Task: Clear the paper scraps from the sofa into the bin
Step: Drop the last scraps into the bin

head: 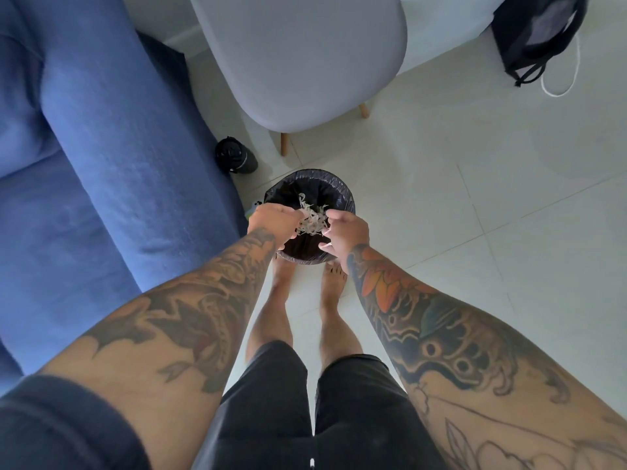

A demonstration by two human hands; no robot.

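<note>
Head view, looking straight down past the person's own legs. The blue fabric sofa (101,157) fills the left side, its rounded arm running diagonally toward the centre. A pale grey upholstered chair (298,59) on wooden legs stands at top centre on the white tiled floor (475,198). A black drawstring bag (539,35) with a white cord lies at top right, well apart from everything else. The small round bin (342,195), lined with a black plastic bag, sits on the floor just beside the sofa arm and directly in front of the bare feet. A black bottle (234,157) stands between the sofa and the chair leg, near the bin. Left hand (271,222) and right hand (346,232) are held together over the bin's opening, fingers curled, jointly gripping a tangled wad of white paper scraps (314,218) above the liner.
</note>
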